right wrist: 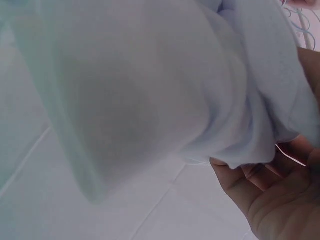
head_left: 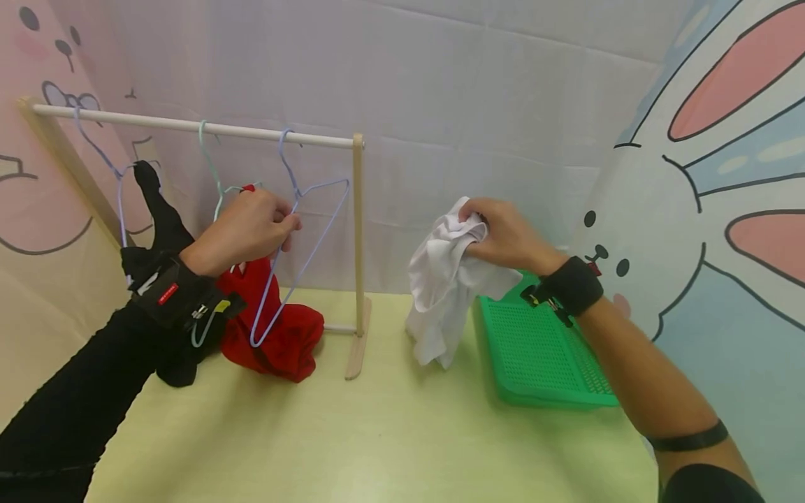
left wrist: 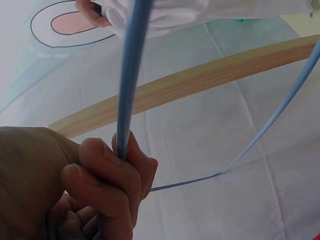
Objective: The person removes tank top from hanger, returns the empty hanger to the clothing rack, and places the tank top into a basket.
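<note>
Three hangers [head_left: 217, 183] are hung from the white rail [head_left: 245, 131] of a wooden rack [head_left: 359, 230]. The one nearest the rail's right end, a lilac hanger [head_left: 305, 263], is pinched by the curled fingers and thumb of the left hand [head_left: 256, 222]. A crumpled white cloth [head_left: 437, 279] is gripped near its top by the right hand [head_left: 506, 236] and held up beside the green basket [head_left: 547, 398]. By the other two hangers, black cloth [head_left: 166, 220] and red cloth [head_left: 302, 335] are seen.

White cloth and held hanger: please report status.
Left hand pinching bare blue hanger on rail. Right hand gripping bunched white cloth. Head view: wooden post between hands.
</note>
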A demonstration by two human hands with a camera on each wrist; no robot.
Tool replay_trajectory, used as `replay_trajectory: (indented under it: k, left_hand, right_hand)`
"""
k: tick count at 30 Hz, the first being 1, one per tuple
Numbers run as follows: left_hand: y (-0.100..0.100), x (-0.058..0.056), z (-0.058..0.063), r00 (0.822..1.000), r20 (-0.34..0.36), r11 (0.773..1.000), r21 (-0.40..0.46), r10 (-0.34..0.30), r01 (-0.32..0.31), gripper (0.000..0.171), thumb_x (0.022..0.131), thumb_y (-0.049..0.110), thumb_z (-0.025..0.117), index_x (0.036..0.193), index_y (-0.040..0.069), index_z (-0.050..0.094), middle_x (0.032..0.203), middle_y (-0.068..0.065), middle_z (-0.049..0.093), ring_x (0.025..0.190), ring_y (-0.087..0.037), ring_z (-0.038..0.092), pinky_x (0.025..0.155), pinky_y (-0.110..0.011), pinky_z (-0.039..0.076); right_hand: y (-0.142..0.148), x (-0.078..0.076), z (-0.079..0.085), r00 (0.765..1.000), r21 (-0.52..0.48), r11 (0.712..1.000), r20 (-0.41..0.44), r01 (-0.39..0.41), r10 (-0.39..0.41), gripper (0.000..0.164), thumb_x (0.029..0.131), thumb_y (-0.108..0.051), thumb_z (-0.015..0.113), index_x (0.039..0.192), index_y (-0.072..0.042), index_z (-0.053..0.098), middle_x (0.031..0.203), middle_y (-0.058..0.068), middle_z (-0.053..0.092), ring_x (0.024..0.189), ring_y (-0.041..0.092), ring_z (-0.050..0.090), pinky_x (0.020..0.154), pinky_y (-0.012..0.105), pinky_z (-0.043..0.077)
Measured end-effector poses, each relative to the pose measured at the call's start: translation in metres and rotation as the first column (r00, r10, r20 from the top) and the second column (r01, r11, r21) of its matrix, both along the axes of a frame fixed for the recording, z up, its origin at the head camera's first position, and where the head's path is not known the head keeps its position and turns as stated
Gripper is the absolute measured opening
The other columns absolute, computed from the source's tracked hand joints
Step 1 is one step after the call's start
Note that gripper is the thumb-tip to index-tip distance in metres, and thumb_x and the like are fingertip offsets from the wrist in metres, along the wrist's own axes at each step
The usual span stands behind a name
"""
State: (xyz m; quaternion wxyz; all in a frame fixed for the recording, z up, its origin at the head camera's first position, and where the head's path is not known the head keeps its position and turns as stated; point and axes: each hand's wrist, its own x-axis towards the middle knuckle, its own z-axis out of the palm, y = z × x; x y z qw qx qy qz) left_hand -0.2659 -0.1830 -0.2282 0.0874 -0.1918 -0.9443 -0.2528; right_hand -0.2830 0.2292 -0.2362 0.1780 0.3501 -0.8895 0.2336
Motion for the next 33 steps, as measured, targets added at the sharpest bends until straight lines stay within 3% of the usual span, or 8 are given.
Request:
replay_trajectory:
  k: [6, 16, 23, 33]
  left_hand:
    - [0.001, 0.000, 0.000, 1.000, 0.012, 1.000, 0.013, -0.002, 0.002, 0.030, 0.108, 0.018, 0.055, 0.108, -0.003, 0.077, 0.068, -0.005, 0.068, 0.057, -0.025, 0.055, 0.049, -0.034, 0.042]
    - [0.000, -0.001, 0.000, 1.000, 0.021, 1.000, 0.021, -0.004, 0.004, 0.029, 0.108, 0.017, 0.056, 0.111, -0.003, 0.077, 0.068, -0.005, 0.068, 0.056, -0.025, 0.055, 0.049, -0.033, 0.043]
    - [0.000, -0.003, -0.001, 1.000, 0.004, 1.000, 0.024, -0.005, 0.005, 0.030, 0.108, 0.018, 0.056, 0.107, -0.002, 0.078, 0.066, -0.004, 0.067, 0.058, -0.025, 0.055, 0.049, -0.034, 0.043]
    - [0.003, -0.004, -0.003, 1.000, 0.012, 1.000, 0.027, -0.007, 0.007, 0.030, 0.108, 0.019, 0.056, 0.109, -0.003, 0.078, 0.067, -0.005, 0.068, 0.060, -0.026, 0.055, 0.050, -0.035, 0.044]
  right_hand:
    - [0.011, -0.005, 0.014, 0.998, 0.009, 0.999, -0.019, 0.052, -0.052, 0.023, 0.084, -0.004, 0.079, 0.104, -0.002, 0.067, 0.098, 0.015, 0.070, 0.085, 0.029, 0.060, 0.074, 0.027, 0.042]
    - [0.033, -0.006, 0.037, 0.992, 0.077, 0.989, -0.009, 0.129, -0.129, 0.026, 0.088, -0.002, 0.076, 0.111, -0.001, 0.065, 0.106, 0.017, 0.067, 0.090, 0.032, 0.060, 0.073, 0.040, 0.049]
    - [0.049, -0.003, 0.054, 0.983, 0.056, 0.984, -0.077, 0.169, -0.164, 0.026, 0.087, -0.003, 0.077, 0.111, 0.000, 0.067, 0.104, 0.018, 0.067, 0.084, 0.030, 0.058, 0.067, 0.023, 0.042]
    - [0.074, 0.008, 0.079, 0.955, 0.065, 0.958, -0.119, 0.280, -0.271, 0.033, 0.090, -0.011, 0.077, 0.120, 0.001, 0.068, 0.112, 0.022, 0.070, 0.088, 0.033, 0.060, 0.066, 0.015, 0.039]
